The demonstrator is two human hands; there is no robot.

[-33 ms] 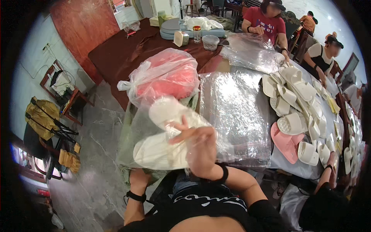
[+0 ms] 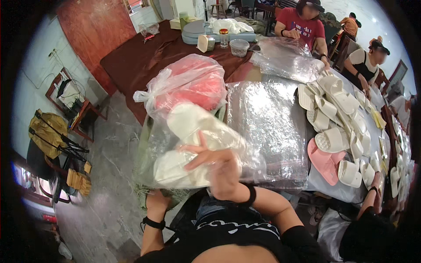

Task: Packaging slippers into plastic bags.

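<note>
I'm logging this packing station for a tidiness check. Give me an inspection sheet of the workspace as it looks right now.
Surface: long table, brown cover at the far end, clear plastic sheets stacked in the middle.
Job's things: clear bag of white slippers, held up.
Clutter: tied bag of pink items; loose white slippers; one pink slipper; tubs and a jar at the far end.
Grippers: right hand on the bag's front; left hand under it, mostly hidden.
Cables: wall wires at left.
Surroundings: other people seated; folding chair.
</note>
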